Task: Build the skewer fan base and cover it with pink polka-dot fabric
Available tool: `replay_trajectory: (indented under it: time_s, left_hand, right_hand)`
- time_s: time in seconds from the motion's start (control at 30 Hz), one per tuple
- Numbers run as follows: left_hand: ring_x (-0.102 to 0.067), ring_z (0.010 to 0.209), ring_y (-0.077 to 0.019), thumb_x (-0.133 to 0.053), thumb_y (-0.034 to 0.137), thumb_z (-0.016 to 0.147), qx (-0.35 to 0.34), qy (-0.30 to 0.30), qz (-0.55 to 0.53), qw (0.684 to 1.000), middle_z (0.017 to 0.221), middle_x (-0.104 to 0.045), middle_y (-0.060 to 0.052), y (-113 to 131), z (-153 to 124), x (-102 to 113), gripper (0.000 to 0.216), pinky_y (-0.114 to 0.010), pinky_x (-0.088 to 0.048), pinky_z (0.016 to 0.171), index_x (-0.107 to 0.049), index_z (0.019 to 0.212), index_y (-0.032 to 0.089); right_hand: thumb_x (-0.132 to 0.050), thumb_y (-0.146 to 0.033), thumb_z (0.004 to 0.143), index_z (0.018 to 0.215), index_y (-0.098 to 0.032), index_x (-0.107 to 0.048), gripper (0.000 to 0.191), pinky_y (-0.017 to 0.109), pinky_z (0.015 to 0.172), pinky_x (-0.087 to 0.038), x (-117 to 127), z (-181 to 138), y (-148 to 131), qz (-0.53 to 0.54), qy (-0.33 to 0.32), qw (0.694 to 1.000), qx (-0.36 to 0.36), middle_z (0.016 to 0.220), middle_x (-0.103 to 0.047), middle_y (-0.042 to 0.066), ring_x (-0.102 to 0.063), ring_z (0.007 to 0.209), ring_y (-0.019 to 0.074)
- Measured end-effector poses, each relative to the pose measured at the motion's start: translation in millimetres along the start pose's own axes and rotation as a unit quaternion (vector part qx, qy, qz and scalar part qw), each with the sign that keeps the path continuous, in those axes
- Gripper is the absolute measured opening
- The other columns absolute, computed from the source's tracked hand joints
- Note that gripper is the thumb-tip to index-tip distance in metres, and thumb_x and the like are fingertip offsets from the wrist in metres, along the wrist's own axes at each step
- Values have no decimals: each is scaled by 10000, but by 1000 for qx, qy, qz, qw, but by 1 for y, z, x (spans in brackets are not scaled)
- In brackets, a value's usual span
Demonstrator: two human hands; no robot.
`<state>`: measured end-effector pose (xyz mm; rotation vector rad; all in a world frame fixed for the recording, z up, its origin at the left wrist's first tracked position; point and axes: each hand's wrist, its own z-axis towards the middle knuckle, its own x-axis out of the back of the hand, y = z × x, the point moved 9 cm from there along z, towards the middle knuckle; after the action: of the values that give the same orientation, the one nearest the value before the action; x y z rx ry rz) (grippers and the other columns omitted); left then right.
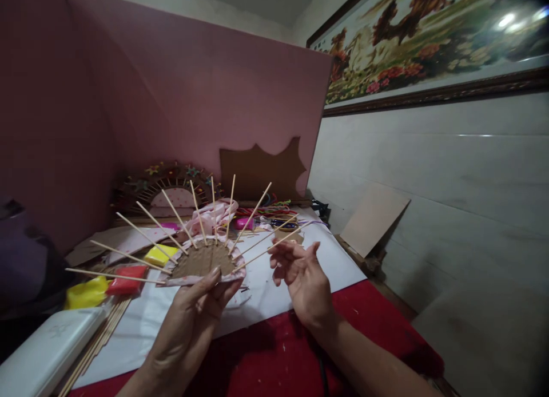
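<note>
A half-round cardboard piece [203,262] edged with pink-white cloth is held up by my left hand [199,311], thumb on the brown face and fingers behind it. Several thin wooden sticks [174,211] fan outward from its curved edge. My right hand [302,280] is just to the right, palm turned up and fingers loosely curled apart. Its fingertips are near the tip of one right-hand stick; whether they touch it I cannot tell.
White paper [274,297] covers part of a red cloth [364,328]. Red [127,278] and yellow packets [160,254], a white case [54,342] and loose sticks lie left. Behind are crumpled pink cloth [214,217], scissors [285,223], a decorated cardboard arch [171,182] and cut cardboard [261,171].
</note>
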<state>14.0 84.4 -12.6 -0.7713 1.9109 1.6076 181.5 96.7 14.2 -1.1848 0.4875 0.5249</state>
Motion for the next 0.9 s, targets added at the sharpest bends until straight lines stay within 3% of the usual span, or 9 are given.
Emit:
replay_trajectory:
  time_s: [0.13, 0.2, 0.27, 0.47, 0.63, 0.9]
  left_hand:
    - [-667, 748, -205, -558, 20, 693, 5, 2, -5, 1000, 623, -680, -71, 4, -3, -3, 198, -338, -531, 800, -647, 539, 107]
    - [-667, 722, -206, -570, 16, 675, 21, -3, 7, 1000, 599, -672, -70, 1, -5, -7, 182, -343, -540, 773, -642, 532, 103]
    - [-666, 699, -203, -588, 11, 655, 34, -7, 19, 999, 606, -675, -76, -2, -8, -10, 152, -334, -546, 748, -646, 542, 94]
    - [-662, 670, -185, -642, 58, 636, 36, -26, 31, 999, 603, -674, -55, -5, -12, -15, 106, -314, -548, 716, -644, 539, 101]
    - [-658, 690, -184, -658, 110, 650, 32, -37, 37, 998, 615, -673, -65, -8, -9, -12, 104, -314, -539, 742, -649, 548, 97]
    - [-646, 678, -161, -634, 98, 686, 60, -26, 27, 998, 643, -662, -60, -17, -7, -6, 115, -336, -533, 768, -643, 571, 92]
  right_hand:
    - [-603, -400, 767, 905, -169, -622, 270, 174, 405, -339, 3, 7, 17, 25, -7, 995, -101, 729, -562, 13, -482, 563, 98]
    - [-678, -340, 709, 937, -188, -610, 283, 157, 385, -298, -1, 11, 19, 12, -30, 992, -125, 667, -520, -29, -438, 497, 70]
    - [-682, -351, 707, 939, -192, -607, 292, 151, 383, -284, -3, 17, 13, -4, -46, 992, -114, 622, -499, -49, -415, 461, 55]
    - [-696, -277, 709, 688, -160, -583, 164, 153, 359, -303, -2, 28, 1, -83, -67, 990, -96, 540, -569, -37, -449, 393, 50]
    - [-712, -281, 683, 672, -164, -588, 171, 183, 321, -326, 2, 34, -10, -179, -88, 979, -35, 538, -626, -13, -509, 379, 97]
    - [-714, -228, 672, 623, -186, -635, 102, 202, 317, -334, 11, 36, -12, -186, -116, 975, 19, 537, -602, -23, -478, 381, 95]
